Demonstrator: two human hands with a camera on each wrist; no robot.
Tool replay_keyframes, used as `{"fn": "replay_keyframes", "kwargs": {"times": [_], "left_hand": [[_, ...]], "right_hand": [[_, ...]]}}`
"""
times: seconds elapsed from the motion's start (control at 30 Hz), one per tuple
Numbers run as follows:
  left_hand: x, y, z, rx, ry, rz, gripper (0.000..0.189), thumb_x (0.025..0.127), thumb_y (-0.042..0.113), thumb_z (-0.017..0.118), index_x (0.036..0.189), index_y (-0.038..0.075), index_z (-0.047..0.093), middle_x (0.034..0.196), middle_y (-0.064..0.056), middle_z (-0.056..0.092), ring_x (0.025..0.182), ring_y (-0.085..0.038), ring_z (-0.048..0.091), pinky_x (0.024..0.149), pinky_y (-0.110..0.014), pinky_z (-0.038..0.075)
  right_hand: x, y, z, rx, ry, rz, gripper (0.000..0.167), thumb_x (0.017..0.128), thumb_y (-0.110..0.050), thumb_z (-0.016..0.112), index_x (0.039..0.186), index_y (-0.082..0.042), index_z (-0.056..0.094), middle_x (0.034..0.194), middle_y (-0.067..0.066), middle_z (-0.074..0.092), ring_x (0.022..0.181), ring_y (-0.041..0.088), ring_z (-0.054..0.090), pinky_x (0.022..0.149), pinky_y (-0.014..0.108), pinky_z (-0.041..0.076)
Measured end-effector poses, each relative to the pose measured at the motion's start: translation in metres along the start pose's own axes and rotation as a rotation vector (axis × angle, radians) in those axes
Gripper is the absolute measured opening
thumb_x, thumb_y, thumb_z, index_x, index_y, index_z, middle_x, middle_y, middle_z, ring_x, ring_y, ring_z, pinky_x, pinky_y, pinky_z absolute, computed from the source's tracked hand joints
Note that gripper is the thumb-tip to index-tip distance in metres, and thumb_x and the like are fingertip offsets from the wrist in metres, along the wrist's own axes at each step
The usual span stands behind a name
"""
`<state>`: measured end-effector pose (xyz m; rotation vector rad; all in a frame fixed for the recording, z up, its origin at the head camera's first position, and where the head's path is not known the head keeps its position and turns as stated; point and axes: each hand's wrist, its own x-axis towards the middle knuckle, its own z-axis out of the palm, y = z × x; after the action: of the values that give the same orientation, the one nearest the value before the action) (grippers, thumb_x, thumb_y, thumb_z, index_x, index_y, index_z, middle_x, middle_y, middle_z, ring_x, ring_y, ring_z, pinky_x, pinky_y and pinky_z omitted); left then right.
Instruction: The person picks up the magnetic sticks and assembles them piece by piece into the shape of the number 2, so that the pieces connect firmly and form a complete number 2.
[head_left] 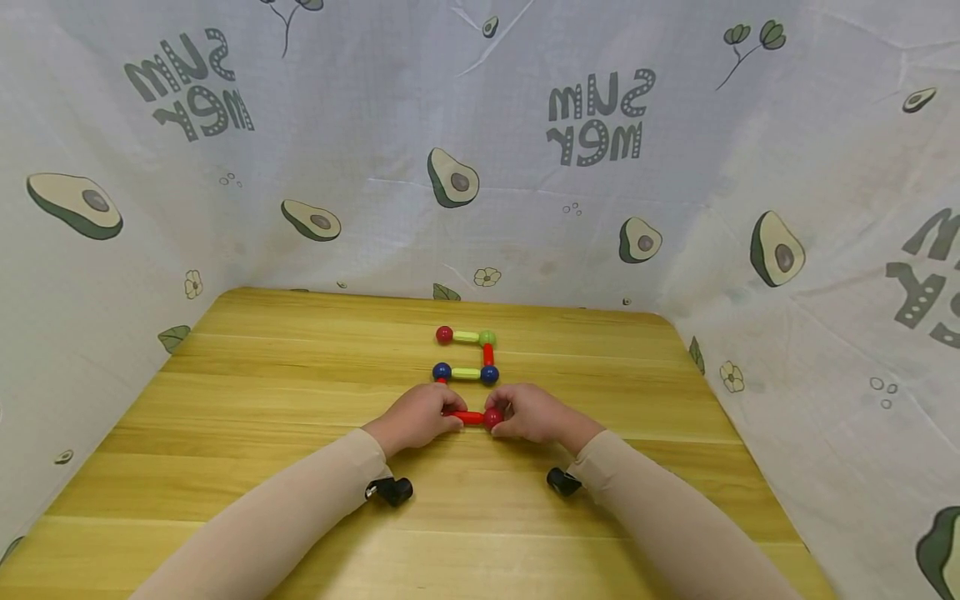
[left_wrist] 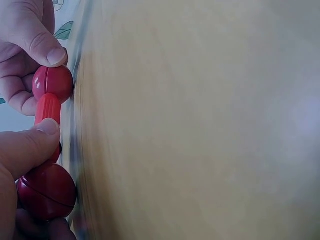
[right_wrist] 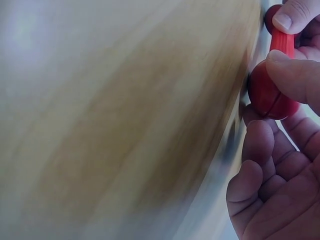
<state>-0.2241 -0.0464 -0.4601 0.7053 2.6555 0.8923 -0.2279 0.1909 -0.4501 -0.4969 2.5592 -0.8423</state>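
Observation:
My left hand [head_left: 422, 417] pinches a red rod [head_left: 470, 417] near its left end. In the left wrist view a dark red ball [left_wrist: 47, 192] sits at that end, partly under the thumb. My right hand [head_left: 534, 414] holds another red ball [head_left: 493, 418] between thumb and fingers, touching the rod's right end. Beyond the hands a chain continues: a blue ball [head_left: 442, 372], a yellow-green rod [head_left: 466, 374], a second blue ball [head_left: 489, 374], a red rod going away from me, a green ball [head_left: 487, 338], another yellow-green rod, and a far red ball [head_left: 444, 335]. A short red rod below the left blue ball is mostly hidden.
All the pieces lie on a wooden table [head_left: 247, 400]. A white cloth [head_left: 510, 233] printed with avocados hangs behind the table and along its sides. Small black wrist cameras [head_left: 395, 492] stick out below both sleeves.

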Motion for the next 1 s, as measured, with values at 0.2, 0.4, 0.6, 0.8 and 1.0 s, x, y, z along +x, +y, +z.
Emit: {"fn": "replay_keyframes", "kwargs": {"times": [0.2,0.4,0.6,0.8,1.0], "left_hand": [[-0.0002,0.0006,-0.0001,0.013,0.003,0.008,0.018,0.095,0.024,0.080,0.112,0.016,0.079,0.098,0.007,0.074,0.085,-0.012,0.058,0.087,-0.034,0.052],[-0.0010,0.0012,-0.0007,0.028,0.015,0.021,0.016,0.096,0.024,0.080,0.109,0.017,0.079,0.096,0.007,0.073,0.083,-0.012,0.058,0.085,-0.034,0.052],[-0.0013,0.0009,-0.0011,0.020,0.014,0.018,0.016,0.096,0.023,0.080,0.110,0.016,0.079,0.096,0.007,0.073,0.083,-0.013,0.058,0.085,-0.034,0.052],[-0.0016,0.0014,-0.0016,0.017,0.011,0.018,0.015,0.096,0.024,0.080,0.109,0.017,0.079,0.095,0.007,0.072,0.083,-0.013,0.058,0.085,-0.034,0.052],[-0.0014,0.0012,-0.0017,0.012,0.010,0.016,0.016,0.095,0.023,0.080,0.109,0.017,0.079,0.095,0.006,0.072,0.083,-0.014,0.057,0.085,-0.034,0.051]], "right_hand": [[-0.0005,-0.0014,0.0005,0.018,-0.004,0.015,0.024,0.090,-0.012,0.085,0.108,-0.016,0.070,0.099,-0.002,0.068,0.087,0.017,0.058,0.078,0.029,0.051],[-0.0001,-0.0026,-0.0006,0.031,-0.019,0.020,0.023,0.090,-0.011,0.084,0.107,-0.016,0.070,0.099,-0.001,0.068,0.087,0.017,0.058,0.077,0.029,0.051],[-0.0004,-0.0026,-0.0007,0.026,-0.017,0.018,0.023,0.089,-0.011,0.085,0.107,-0.015,0.070,0.099,-0.001,0.067,0.087,0.018,0.058,0.076,0.029,0.051],[-0.0008,-0.0031,-0.0016,0.027,-0.019,0.010,0.023,0.090,-0.011,0.084,0.107,-0.015,0.070,0.099,0.000,0.068,0.087,0.018,0.058,0.077,0.029,0.051],[-0.0015,-0.0038,-0.0012,0.028,-0.019,0.006,0.023,0.090,-0.011,0.084,0.108,-0.015,0.070,0.099,0.000,0.068,0.088,0.018,0.058,0.078,0.029,0.051]]}}
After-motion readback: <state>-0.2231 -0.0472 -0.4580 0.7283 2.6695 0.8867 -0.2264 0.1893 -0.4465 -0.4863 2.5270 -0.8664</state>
